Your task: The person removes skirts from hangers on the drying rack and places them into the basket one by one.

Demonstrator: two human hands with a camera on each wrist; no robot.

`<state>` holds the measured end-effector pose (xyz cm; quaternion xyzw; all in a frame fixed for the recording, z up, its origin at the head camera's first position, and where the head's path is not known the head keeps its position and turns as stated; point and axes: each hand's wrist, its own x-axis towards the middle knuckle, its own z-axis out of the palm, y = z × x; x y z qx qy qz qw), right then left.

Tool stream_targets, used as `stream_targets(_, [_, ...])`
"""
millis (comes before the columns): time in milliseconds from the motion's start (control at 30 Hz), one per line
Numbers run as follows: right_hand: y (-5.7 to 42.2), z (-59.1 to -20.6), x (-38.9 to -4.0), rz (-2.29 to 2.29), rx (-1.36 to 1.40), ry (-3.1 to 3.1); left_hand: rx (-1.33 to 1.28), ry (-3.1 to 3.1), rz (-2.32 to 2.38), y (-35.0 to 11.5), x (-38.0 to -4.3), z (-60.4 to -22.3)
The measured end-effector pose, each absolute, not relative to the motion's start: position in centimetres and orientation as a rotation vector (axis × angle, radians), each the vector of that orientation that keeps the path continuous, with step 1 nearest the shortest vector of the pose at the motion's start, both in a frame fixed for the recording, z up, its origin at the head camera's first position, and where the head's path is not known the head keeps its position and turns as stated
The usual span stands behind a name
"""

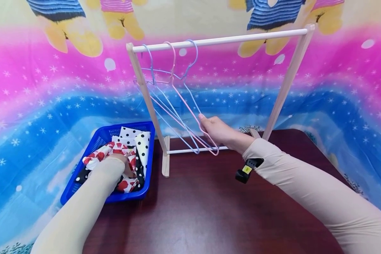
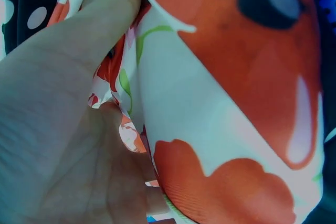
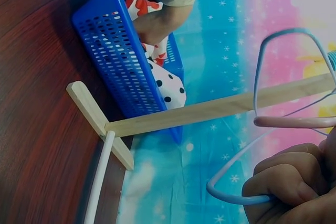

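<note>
My left hand (image 1: 126, 165) reaches down into the blue basket (image 1: 148, 176) and grips a white cloth with red flowers (image 1: 127, 185). In the left wrist view the thumb lies against the folds of this cloth (image 2: 173, 93), and the fingertips are hidden. My right hand (image 1: 217, 130) holds the lower side of a blue hanger (image 1: 192, 95), its fingers curled round the wire in the right wrist view. That hanger still hooks over the white rail (image 1: 238, 38). To its left hang a pink hanger (image 1: 184, 102) and another blue hanger (image 1: 152, 67), overlapping each other.
White cloth with black dots (image 1: 143, 144) and black cloth with white dots (image 1: 82, 175) also lie in the basket. The rack's left wooden post (image 1: 146, 95) stands beside the basket, its right post (image 1: 287, 84) farther right. A printed curtain (image 1: 352, 116) surrounds the dark table (image 1: 203, 204).
</note>
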<state>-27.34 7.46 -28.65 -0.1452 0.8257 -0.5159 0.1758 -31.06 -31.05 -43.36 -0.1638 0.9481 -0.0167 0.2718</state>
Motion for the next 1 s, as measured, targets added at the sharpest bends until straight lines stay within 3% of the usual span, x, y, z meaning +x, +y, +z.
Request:
stream_targets(133, [7.3,-28.7,-27.4,-1.457,-0.418,2.342,-0.378,2.548,-0.065,-30.8,-30.7,-42.8])
stream_targets(300, [7.1,-28.8,-27.4,-1.479,-0.407,2.330,-0.177,2.519,-0.126,-29.0,-28.0,-38.9])
stream_targets(433, [6.8,-28.7,-27.2,-1.484,-0.403,2.310,-0.175,2.505,-0.062,-28.4,-26.6,-37.1])
stream_targets(1000, [7.1,-28.1,-27.0,-1.456,-0.407,2.320,-0.220,2.511,0.117,-28.6,-27.0,-37.2])
